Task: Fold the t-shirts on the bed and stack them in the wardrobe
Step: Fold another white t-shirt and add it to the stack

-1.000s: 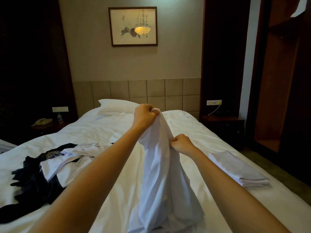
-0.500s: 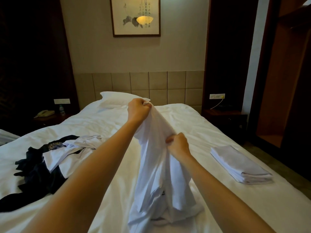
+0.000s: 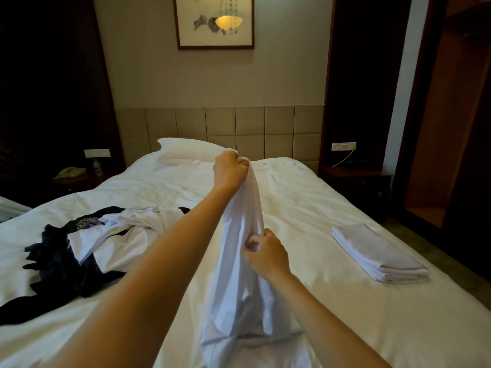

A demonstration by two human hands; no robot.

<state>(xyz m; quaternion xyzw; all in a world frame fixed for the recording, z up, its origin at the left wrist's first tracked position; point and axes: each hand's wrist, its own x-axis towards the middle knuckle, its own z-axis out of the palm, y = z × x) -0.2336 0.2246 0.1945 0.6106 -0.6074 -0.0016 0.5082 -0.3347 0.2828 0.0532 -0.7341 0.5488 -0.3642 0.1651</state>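
Note:
A white t-shirt hangs bunched above the bed, its lower end resting on the sheet. My left hand grips its top end, raised over the middle of the bed. My right hand pinches the cloth lower down on the shirt's right edge. A folded white t-shirt lies flat near the bed's right side. On the left lies a heap of unfolded clothes: a white t-shirt over a dark garment. The open wooden wardrobe stands at the right.
A pillow lies at the headboard. A dark nightstand with a cable stands right of the bed; another at the left carries a telephone and a small bottle. Floor runs between the bed and the wardrobe.
My right hand has slid down the shirt's edge, farther from my left hand. The view has tilted down, so the folded shirt shows fully.

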